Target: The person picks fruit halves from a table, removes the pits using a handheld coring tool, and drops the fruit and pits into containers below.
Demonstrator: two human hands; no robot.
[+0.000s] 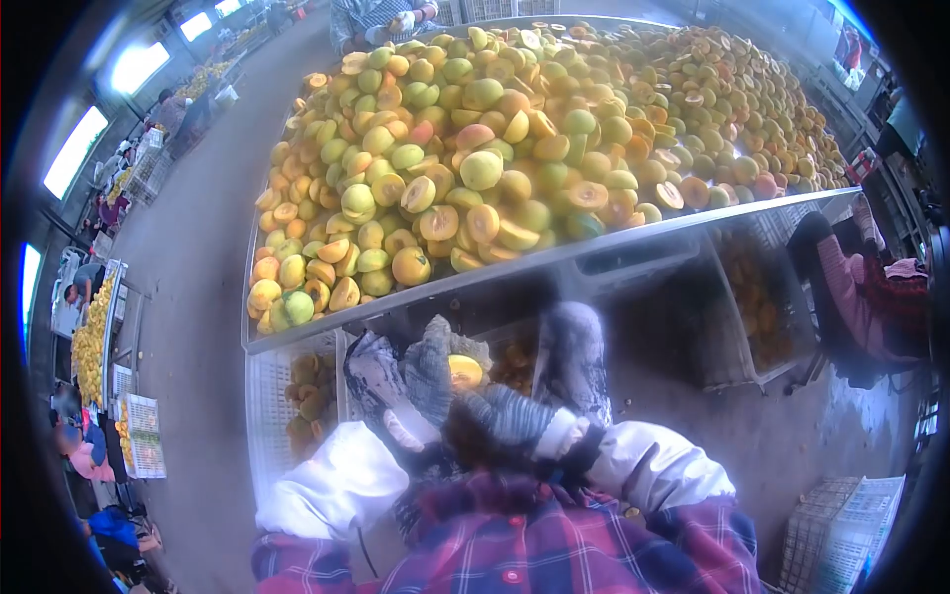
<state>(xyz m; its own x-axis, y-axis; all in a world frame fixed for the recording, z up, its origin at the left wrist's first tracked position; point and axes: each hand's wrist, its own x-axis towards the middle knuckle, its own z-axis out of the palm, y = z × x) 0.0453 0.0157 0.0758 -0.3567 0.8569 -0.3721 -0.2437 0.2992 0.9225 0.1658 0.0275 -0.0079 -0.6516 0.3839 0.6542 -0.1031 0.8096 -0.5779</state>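
Holding a peach half (464, 371) low in front of the chest, just under the edge of the table (554, 259). Left hand (411, 391), gloved, closing around the fruit from the left, fingers clamped on it. Right hand (554, 391), also gloved, pressing in from the right, fingers curled together, possibly gripping a small tool, though blur hiding it. Wearing white sleeve covers (341, 485) over a plaid shirt (534, 549). Piling high on the table above: whole and halved peaches (475, 168). Sitting under the table: a crate (297, 396) with more fruit. Working at the right: another person's sleeve (846, 287).
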